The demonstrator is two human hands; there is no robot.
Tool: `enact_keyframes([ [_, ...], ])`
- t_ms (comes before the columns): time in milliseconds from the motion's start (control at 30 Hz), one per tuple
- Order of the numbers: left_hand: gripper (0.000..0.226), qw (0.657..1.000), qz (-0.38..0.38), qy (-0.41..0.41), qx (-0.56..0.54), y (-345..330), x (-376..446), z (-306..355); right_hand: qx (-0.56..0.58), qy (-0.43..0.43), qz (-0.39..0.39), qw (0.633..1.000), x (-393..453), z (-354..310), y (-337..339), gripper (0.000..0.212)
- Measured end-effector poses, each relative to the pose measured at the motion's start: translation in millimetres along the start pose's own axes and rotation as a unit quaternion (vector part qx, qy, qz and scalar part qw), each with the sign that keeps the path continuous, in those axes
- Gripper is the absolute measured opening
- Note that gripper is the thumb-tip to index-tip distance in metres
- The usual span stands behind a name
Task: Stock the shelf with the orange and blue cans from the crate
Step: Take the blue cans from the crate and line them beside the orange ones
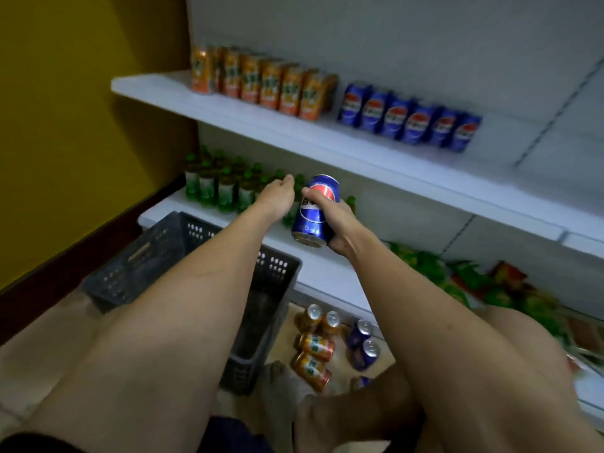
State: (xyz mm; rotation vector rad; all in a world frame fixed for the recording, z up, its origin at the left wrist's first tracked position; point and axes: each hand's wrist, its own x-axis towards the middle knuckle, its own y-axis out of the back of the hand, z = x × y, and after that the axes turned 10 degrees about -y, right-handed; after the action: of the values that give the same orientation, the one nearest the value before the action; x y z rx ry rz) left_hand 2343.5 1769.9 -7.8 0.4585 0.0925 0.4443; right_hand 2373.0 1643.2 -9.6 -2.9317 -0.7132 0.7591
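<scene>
The right hand (pixel 340 223), fingers clamped round the blue cola can (pixel 315 209) at mid-body, holds it tilted toward 1 o'clock below the upper shelf (pixel 294 125), the left hand (pixel 277 197) empty with fingers relaxed; a rigid, smooth, likely full and weighty can suits that sidewall grip.

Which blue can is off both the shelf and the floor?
The blue can gripped in the right hand; the other blue cans stand in the shelf row or on the floor.

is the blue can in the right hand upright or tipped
Tipped. The blue can leans with its top up and to the right, its base rim facing the camera, gripped by the right hand.
</scene>
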Motion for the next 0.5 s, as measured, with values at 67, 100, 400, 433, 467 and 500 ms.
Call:
enact_keyframes([
  [67,0.059,1.0,-0.012,-0.024,0.0,-13,-5,27,0.005,0.025,0.023,0.999,-20,-17,20,0.042],
  [100,0.058,0.999,-0.022,-0.034,-0.004,-20,-8,39,0.009,0.037,0.034,0.999,-30,-24,29,0.048],
  [400,0.057,0.99,-0.09,-0.104,0.038,-62,-39,120,0.013,0.088,0.115,0.989,-92,-57,98,0.058],
  [433,0.058,0.988,-0.097,-0.109,0.042,-64,-39,125,0.013,0.093,0.123,0.988,-96,-59,104,0.059],
  [467,0.059,0.987,-0.103,-0.113,0.047,-67,-40,130,0.013,0.098,0.131,0.986,-99,-61,109,0.061],
  [500,0.059,0.986,-0.108,-0.118,0.053,-69,-39,136,0.013,0.105,0.137,0.985,-101,-62,114,0.062],
])
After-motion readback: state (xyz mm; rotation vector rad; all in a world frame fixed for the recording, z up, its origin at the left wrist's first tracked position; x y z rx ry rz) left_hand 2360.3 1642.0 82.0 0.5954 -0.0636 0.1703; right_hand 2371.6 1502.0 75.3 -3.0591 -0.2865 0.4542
